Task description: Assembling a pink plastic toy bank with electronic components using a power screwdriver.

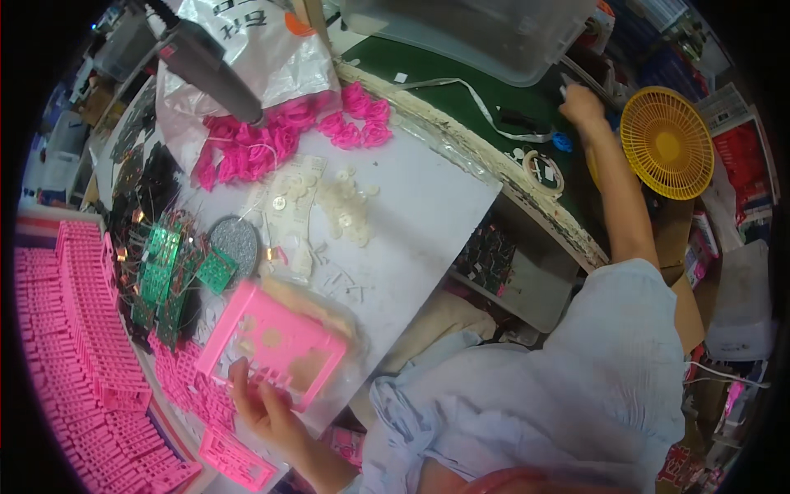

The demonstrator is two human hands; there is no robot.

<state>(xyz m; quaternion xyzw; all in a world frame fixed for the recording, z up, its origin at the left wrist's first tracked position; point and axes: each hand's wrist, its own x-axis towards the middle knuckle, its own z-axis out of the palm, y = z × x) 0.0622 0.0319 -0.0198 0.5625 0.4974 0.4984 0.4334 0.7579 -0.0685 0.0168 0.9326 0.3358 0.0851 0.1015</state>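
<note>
My left hand (270, 413) grips the near edge of a pink plastic housing (317, 337), a tilted rectangular piece with cutouts, blurred over the white worktop (411, 210). Far to the right, my right arm is stretched out. Its hand (581, 107) is closed beside the green surface (428, 70), with a small pale bit showing at the fingertips that I cannot make out. Green circuit boards (158, 262) with wires and a round grey disc (234, 245) lie left of the housing. Beyond it are pale round buttons (346, 216) and small white pieces (350, 286).
Pink lattice parts (74, 329) are stacked at the left. A dark grey electric screwdriver (206, 70) hangs over pink coiled pieces (271, 140) by a white plastic bag (288, 70). A yellow basket (650, 132), clear bin (485, 41) and tape roll (543, 174) stand right.
</note>
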